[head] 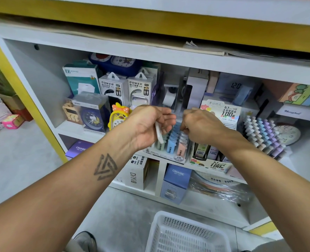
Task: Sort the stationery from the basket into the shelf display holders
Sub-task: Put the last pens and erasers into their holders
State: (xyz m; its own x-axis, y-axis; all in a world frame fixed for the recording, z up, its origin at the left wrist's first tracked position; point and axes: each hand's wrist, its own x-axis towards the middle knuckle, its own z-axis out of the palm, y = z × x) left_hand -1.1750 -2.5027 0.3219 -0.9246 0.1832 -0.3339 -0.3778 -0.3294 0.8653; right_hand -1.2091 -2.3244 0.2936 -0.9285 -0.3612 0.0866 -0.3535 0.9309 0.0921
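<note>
Head view: left hand (147, 124) grip grasps slim white case (159, 133); right hand (199, 124) pinches pastel lead case (184, 138).

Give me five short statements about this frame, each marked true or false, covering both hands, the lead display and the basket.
1. The left hand holds a slim white case. True.
2. The right hand rests inside the white basket. False: it is at the pastel lead-case display on the shelf.
3. The basket sits on the floor below the hands. True.
4. The yellow duck clock stands right of the display. False: it is to the left.
5. Both hands hang open. False: both have curled fingers.
</note>
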